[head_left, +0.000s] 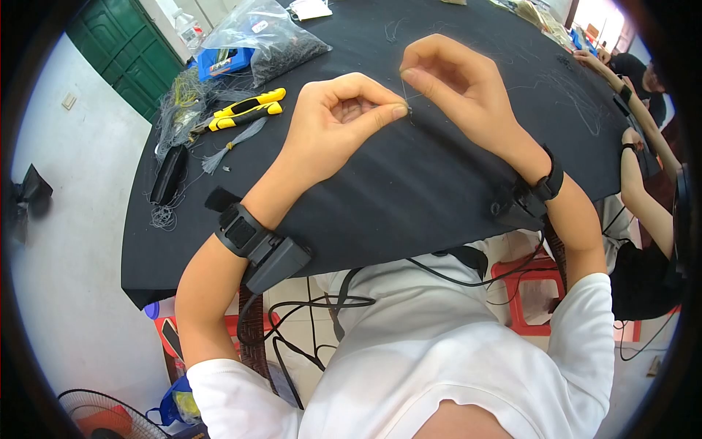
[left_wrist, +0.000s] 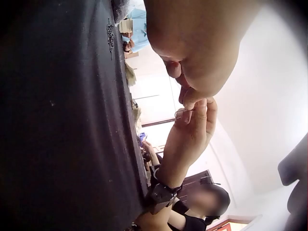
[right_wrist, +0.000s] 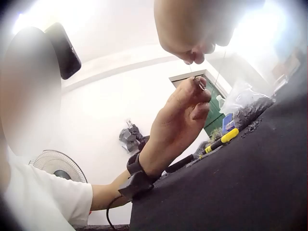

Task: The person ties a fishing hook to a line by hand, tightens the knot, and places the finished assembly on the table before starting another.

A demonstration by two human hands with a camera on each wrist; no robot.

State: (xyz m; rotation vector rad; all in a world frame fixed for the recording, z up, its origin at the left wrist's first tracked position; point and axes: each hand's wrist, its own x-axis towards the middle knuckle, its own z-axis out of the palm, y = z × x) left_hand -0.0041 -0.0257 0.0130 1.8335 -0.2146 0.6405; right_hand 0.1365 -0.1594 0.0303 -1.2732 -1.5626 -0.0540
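My left hand [head_left: 333, 121] is raised over the black table, thumb and forefinger pinching a small curved metal hook [right_wrist: 202, 85]. From its fingertips a thin pale line [head_left: 404, 88] runs up to my right hand [head_left: 464, 88]. That hand sits a little higher and to the right, pinching the line between thumb and forefinger. In the left wrist view the two hands overlap, and a bright loop of the hook [left_wrist: 180, 114] shows between the fingers. Most of the hook is hidden by the left fingertips.
On the left of the black tablecloth [head_left: 380, 205] lie yellow-and-black pliers [head_left: 245, 110], a tied bundle of grey strands [head_left: 232, 145] and a black case [head_left: 170, 174]. Behind them stand a bag of dark bits [head_left: 281, 51] and a blue box [head_left: 223, 62]. Another person's arms [head_left: 643, 124] reach in at right.
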